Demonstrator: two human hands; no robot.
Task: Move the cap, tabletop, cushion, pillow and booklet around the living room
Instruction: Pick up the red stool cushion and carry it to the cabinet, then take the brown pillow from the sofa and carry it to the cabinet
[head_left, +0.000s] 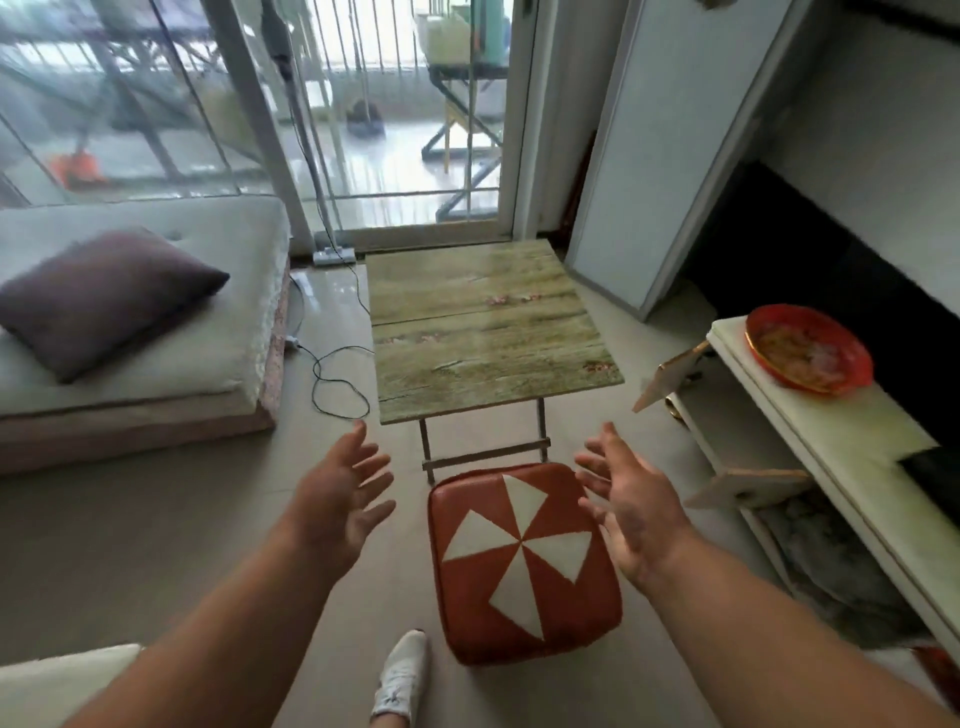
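Wood-grain tabletop on tiled floor before balcony door

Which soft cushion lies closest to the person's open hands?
The red square cushion with white triangles, on the floor between both hands; the purple pillow rests on the mattress.

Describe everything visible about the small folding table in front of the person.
The table has a rectangular top with a pale greenish weathered-wood print, a seam running across its middle and a few small pinkish marks. It looks like printed board. Thin metal legs with a crossbar show beneath its near edge. It stands level on the tiled floor before the balcony door, nothing lying on it. A red and white cushioned stool sits just in front; neither hand touches it.
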